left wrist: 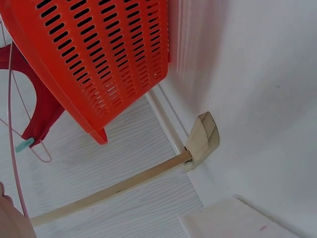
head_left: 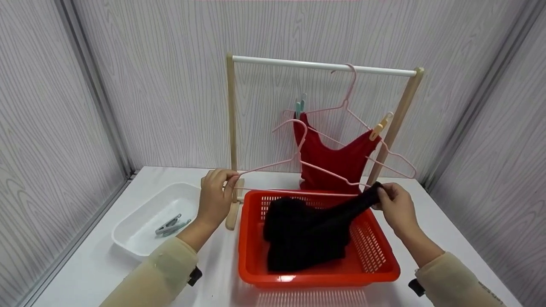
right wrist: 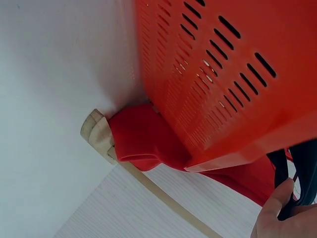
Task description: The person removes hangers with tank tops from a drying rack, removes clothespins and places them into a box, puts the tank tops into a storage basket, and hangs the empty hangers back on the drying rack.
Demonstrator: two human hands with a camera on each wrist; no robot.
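I can read no text, brand or number from where I sit. The nearest thing to lettering is a small dark marking (head_left: pixel 490 294) on the right sleeve (head_left: pixel 454 279), behind the right hand (head_left: pixel 396 209) and toward the wearer's body; in my head view it runs along the cloth in a short slanting row, too small and blurred for me to make out a single character. On my left wrist feed I also pick up a tiny pink mark (left wrist: pixel 263 228) on the white tray (left wrist: pixel 225 218), on the outer side of the left hand (left wrist: pixel 12 218); I cannot tell whether it is writing, a sign or just a stain.
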